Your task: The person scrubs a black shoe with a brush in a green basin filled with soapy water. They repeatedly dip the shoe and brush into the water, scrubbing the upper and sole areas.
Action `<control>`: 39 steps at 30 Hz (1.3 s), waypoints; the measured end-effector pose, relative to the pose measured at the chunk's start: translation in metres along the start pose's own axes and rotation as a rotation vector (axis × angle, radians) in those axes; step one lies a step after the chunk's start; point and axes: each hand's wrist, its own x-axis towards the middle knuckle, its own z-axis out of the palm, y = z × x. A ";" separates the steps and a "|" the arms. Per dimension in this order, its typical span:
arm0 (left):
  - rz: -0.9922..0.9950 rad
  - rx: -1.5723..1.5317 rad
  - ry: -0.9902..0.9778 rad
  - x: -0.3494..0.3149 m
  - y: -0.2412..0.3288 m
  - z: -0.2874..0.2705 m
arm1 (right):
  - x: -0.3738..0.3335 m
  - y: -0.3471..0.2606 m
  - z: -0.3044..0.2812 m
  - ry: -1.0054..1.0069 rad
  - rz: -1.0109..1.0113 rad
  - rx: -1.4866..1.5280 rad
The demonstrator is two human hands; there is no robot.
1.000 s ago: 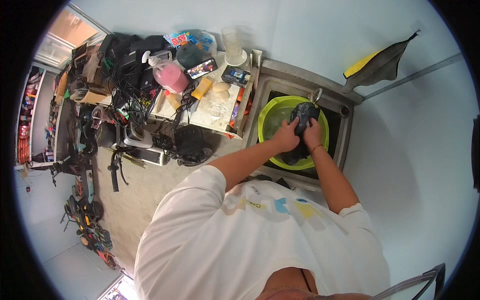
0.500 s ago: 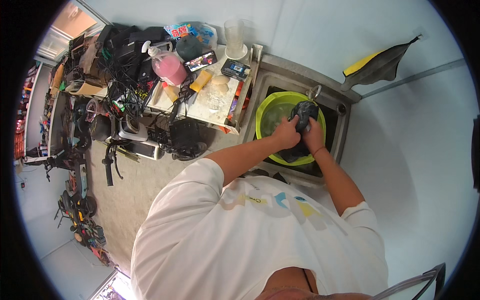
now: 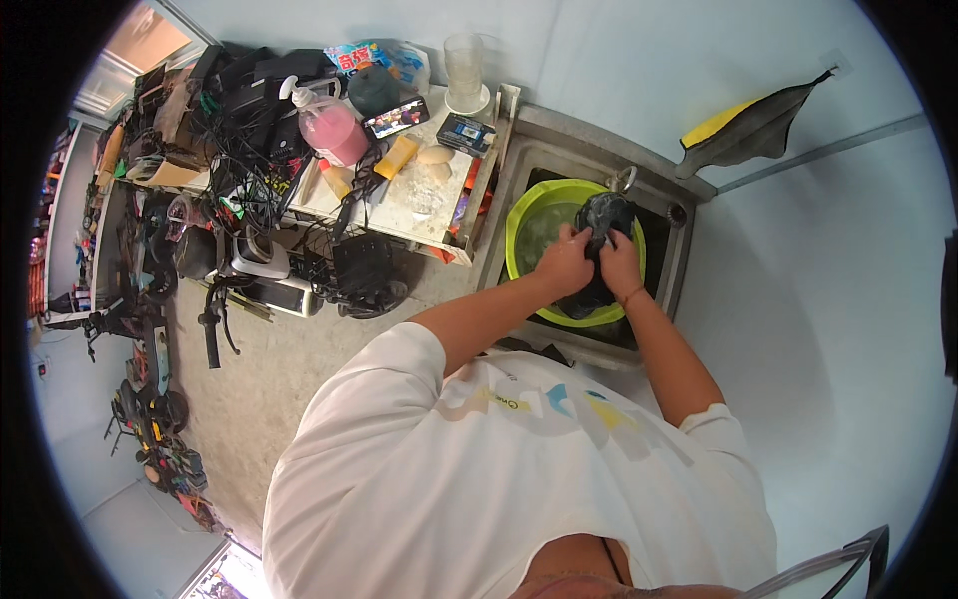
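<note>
Both of my hands grip a wet, dark piece of cloth [image 3: 605, 216] over a lime-green basin [image 3: 516, 225]. My left hand [image 3: 567, 263] has its fingers closed on the cloth's left side, and my right hand [image 3: 621, 268] holds its right side, close beside the left. Part of the cloth bunches up above my fingers, and more of it hangs down into the basin below them. Cloudy water [image 3: 544, 228] shows at the basin's left. The basin sits in a metal sink [image 3: 662, 290].
A faucet [image 3: 625, 180] stands at the sink's far side. Left of the sink, a cluttered bench [image 3: 424, 215] carries a pink soap pump bottle [image 3: 336, 133], a phone [image 3: 397, 118], a yellow block [image 3: 396, 157] and a clear cup [image 3: 463, 72]. A grey-and-yellow cloth [image 3: 753, 125] hangs on the wall.
My hands have shifted slightly on the dark cloth, and the bunched part above them has changed shape. The whole view has moved a little. Both hands keep their hold.
</note>
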 end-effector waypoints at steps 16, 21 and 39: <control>-0.138 -1.501 -0.538 0.003 0.001 -0.040 | -0.052 -0.084 -0.066 -0.241 0.309 1.100; -0.172 -1.482 -0.614 0.017 -0.015 -0.029 | -0.056 -0.090 -0.060 -0.327 0.344 0.935; -0.286 -1.424 -0.093 0.024 0.007 -0.035 | -0.079 -0.083 -0.071 -0.138 -0.193 -0.231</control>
